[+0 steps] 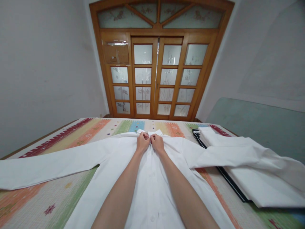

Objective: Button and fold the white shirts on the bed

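forearms [119,197] are stretched over a white shirt [114,168], laid front up on a patterned bedspread [59,195]. just below its collar [158,132], left hand [143,142] and right hand [157,143] are nearly closed, shirt cloth pinched in each; an even, light hold is judged best.

Shirt [151,181], folded cloth [264,187] on striped cover [59,197]

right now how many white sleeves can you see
2. One sleeve stretches left over the patterned cover; the other sleeve lies to the right, across the folded white cloth. More may be hidden in that cloth.
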A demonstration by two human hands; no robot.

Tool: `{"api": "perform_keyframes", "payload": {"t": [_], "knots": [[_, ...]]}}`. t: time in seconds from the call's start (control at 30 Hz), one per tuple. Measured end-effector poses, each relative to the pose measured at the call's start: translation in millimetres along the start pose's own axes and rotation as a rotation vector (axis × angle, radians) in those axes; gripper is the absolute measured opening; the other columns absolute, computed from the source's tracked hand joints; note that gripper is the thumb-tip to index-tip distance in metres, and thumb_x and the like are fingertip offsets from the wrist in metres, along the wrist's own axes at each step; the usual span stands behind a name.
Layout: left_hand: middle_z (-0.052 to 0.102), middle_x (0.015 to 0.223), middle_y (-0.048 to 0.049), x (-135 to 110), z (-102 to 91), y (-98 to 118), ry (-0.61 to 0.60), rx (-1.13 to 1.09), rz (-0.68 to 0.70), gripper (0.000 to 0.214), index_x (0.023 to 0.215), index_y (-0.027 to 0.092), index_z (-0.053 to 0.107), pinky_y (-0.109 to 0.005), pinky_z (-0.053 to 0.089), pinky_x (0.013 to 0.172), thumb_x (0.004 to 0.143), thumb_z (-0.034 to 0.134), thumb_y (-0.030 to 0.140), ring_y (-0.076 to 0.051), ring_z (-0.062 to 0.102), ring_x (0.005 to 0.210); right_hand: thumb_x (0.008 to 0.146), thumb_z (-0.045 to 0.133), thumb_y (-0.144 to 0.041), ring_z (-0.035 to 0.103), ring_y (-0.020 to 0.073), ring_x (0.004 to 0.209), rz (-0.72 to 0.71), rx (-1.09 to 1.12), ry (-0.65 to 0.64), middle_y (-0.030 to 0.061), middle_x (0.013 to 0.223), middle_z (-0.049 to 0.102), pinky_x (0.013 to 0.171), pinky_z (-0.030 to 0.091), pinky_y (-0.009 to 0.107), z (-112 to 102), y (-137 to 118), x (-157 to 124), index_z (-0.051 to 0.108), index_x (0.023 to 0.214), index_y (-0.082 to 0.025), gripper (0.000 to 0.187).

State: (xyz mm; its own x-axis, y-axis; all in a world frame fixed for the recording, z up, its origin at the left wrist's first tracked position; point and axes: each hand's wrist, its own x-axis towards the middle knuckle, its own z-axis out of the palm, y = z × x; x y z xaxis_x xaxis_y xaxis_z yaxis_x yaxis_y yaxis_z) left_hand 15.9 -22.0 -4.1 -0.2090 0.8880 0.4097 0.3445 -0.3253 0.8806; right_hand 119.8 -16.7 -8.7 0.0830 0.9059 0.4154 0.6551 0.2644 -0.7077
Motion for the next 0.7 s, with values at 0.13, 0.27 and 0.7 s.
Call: {"api": "perform_keyframes", "payload": {"t": [0.13,0.27,0.7], "knots": [[0.057,0.067,0.0046,-2,1.4,1,0.029,0.064,0.020,0.020,0.071,0.022,0.043,-0.026,0.048,0.067,0.067,0.059,0.010,-0.013,0.058,0.063,0.091,0.045,-0.021,0.063,0.0211,0.081,0.027,-0.195,0.005,0.0118,0.086,0.071,0.070,0.039,0.027,1,-7,-3,0.068,0.084,-0.017,0.024],[0.056,0.094,-0.0027,-4,-0.5,3,0.161,0.180,0.054,0.033,0.090,0.021,0.050,-0.034,0.044,0.088,0.063,0.059,0.004,-0.018,0.057,0.092,0.091,0.044,-0.021,0.062,0.0218,0.081,0.074,-0.263,0.060,0.0101,0.085,0.069,0.066,0.036,0.027,-2,-9,-5,0.063,0.096,-0.017,0.021],[0.061,0.074,-0.0093,-8,-2.8,-1,0.022,0.651,0.108,0.019,0.065,0.019,0.062,-0.036,0.043,0.079,0.079,0.050,0.013,-0.025,0.057,0.084,0.085,0.048,-0.013,0.052,0.0253,0.099,-0.026,-0.409,0.133,0.0122,0.093,0.062,0.080,0.038,0.032,-7,-10,-9,0.070,0.076,-0.016,0.024]]}}
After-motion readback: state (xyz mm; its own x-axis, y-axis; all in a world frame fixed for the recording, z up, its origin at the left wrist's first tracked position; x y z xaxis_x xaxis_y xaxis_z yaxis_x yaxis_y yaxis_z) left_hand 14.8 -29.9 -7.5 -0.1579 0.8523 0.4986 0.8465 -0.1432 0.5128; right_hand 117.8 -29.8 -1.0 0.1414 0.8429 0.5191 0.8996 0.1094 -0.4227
